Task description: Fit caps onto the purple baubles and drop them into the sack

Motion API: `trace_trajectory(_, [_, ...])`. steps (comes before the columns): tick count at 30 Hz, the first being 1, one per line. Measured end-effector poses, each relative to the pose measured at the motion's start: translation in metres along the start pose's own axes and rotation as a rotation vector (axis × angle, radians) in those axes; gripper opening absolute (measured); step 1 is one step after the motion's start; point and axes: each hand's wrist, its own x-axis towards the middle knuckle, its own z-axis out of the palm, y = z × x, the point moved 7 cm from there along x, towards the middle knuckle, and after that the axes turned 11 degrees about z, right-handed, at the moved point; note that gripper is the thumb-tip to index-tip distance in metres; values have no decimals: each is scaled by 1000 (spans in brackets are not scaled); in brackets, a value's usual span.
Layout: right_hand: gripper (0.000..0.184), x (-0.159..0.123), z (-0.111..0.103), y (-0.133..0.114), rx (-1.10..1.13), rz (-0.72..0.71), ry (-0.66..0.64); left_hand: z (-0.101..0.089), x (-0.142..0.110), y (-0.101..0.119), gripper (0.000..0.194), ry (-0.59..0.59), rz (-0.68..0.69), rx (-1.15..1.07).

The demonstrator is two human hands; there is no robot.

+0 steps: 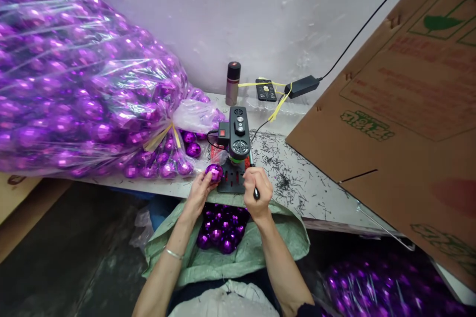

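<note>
Between the fingers of my left hand (200, 189) is a shiny purple faceted ball ornament (214, 173), held at the left edge of a small black bench machine (239, 133). My right hand (258, 189) is wrapped round the black-ended lever handle (256, 193) on the machine's right side. The machine has a dark slotted base plate (232, 186) and a red switch (222, 133). Below the table edge, an open green woven sack (286, 232) lies over my lap, with many purple balls (219, 230) inside it.
A large clear plastic bag (74, 94) of purple balls fills the left. Black scraps (284, 178) litter the tabletop on the right. A cardboard box (401, 118) leans in from the right. Behind stand a spray-type can (232, 84), a phone (266, 90) and a power adapter (303, 87).
</note>
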Motion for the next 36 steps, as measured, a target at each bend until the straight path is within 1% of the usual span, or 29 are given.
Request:
trace_trajectory(2, [26, 0, -1, -1, -15, -15, -14, 12, 8, -2, 67, 6, 90, 101])
trace_trajectory(4, [25, 0, -1, -2, -23, -21, -22, 22, 13, 1, 63, -4, 215, 230])
trace_trajectory(6, [25, 0, -2, -1, -25, -15, -26, 30, 15, 7, 57, -29, 335, 389])
trace_trajectory(8, [25, 0, -2, -1, -24, -15, -24, 36, 13, 13, 53, -46, 424, 549])
trace_trajectory(11, [25, -2, -2, 0, -17, -17, -28, 42, 9, 22, 52, -90, 501, 706])
trace_trajectory(15, [25, -3, -2, 1, -18, -16, -36, 50, 9, 30, 52, -156, 585, 782])
trace_trajectory(19, [24, -4, -1, 2, -18, 0, -49, 57, 10, 28, 50, -157, 628, 788])
trace_trajectory(25, [26, -4, -2, 1, -31, -1, -43, 60, 9, 10, 55, -151, 659, 718])
trace_trajectory(30, [26, -5, -2, 1, -25, 5, -44, 56, 8, 1, 59, -172, 620, 714])
trace_trajectory(36, [24, -14, 0, 11, -13, 4, -19, 57, 7, 0, 60, -158, 623, 714])
